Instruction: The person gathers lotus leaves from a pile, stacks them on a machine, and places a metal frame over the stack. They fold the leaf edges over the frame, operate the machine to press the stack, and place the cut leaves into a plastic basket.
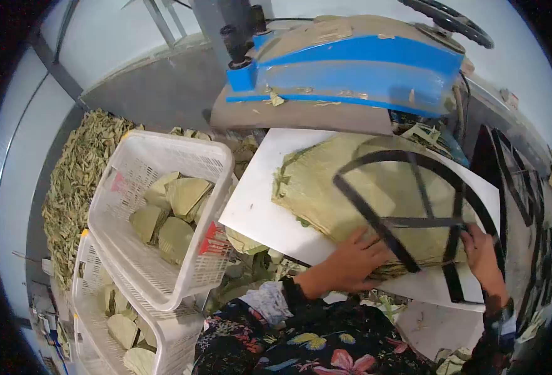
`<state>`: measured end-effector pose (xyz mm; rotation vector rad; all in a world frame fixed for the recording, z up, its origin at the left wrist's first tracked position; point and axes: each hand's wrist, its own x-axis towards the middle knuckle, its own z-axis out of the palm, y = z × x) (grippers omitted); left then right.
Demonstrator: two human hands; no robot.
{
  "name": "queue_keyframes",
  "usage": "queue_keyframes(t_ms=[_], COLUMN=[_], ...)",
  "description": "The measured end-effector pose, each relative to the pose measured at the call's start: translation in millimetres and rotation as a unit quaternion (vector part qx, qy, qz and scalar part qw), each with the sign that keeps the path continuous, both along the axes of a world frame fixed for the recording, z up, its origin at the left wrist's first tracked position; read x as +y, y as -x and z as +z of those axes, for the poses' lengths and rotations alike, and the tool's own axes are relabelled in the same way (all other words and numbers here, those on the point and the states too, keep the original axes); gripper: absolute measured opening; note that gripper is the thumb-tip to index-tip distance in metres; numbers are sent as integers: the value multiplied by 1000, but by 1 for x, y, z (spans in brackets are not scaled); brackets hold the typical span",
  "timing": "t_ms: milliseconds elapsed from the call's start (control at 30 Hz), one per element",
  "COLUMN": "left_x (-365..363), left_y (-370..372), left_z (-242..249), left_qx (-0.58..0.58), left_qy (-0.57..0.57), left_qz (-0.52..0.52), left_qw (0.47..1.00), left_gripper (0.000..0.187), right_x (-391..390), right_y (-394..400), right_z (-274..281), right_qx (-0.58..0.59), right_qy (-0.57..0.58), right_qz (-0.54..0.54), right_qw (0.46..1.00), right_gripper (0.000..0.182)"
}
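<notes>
A thick stack of large green leaves (326, 181) lies on a white board (257, 209). Over its right part rests a black metal frame (413, 222), curved along its outer edge with bars crossing inside. My left hand (357, 259) lies at the stack's near edge, fingers spread beside the frame's lower left bar. At the frame's right side my right hand (481, 253) has its fingers closed around the dark bar near the junction of the bars.
A blue machine (357, 69) with a black handwheel (447, 22) stands behind the board. White baskets (223, 169) holding cut leaf stacks (188, 197) are at the left, beside a heap of leaf scraps (79, 194). More black frames (526, 187) lean at the right.
</notes>
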<state>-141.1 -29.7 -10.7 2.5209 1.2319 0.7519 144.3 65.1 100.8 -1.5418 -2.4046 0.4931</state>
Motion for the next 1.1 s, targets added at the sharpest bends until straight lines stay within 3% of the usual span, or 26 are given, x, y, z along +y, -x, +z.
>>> queue_keyframes(t_ms=[233, 300, 433, 500, 567, 600, 633, 667, 733, 867, 1100], left_x=[1, 0, 2, 7, 4, 4, 4, 4, 3, 4, 5], left_y=[1, -1, 3, 6, 2, 0, -1, -5, -8, -10, -10], left_z=[-18, -21, -5, 31, 8, 8, 8, 11, 18, 20, 5], left_qx=[-43, -79, -106, -12, -72, -56, -35, -33, 27, 40, 55], left_qy=[55, 14, 48, 339, 44, 66, 86, 80, 225, 145, 32], left_qz=[-28, -18, -34, -40, -36, -35, -30, -68, 6, 9, -23], left_qw=[997, 997, 993, 940, 996, 996, 995, 994, 974, 989, 998], left_gripper=[65, 63, 61, 58, 59, 60, 61, 61, 62, 63, 65], right_x=[34, 43, 51, 52, 60, 44, 57, 47, 42, 51, 60], right_y=[91, 97, 96, 90, 64, 96, 85, 92, 97, 96, 102], right_z=[-11, -18, -38, -42, -81, -43, -77, -67, -57, -64, -61], right_qx=[-100, -144, -162, -124, -31, -188, -202, -208, -197, -132, -110], right_qy=[-23, -7, -28, -27, -154, -14, -59, -88, -106, -154, -108], right_qz=[68, 57, 41, 82, 168, 42, 82, 50, 54, 53, 63], right_qw=[992, 988, 986, 989, 973, 981, 974, 973, 973, 978, 986], right_gripper=[22, 22, 23, 20, 22, 22, 22, 19, 17, 17, 13])
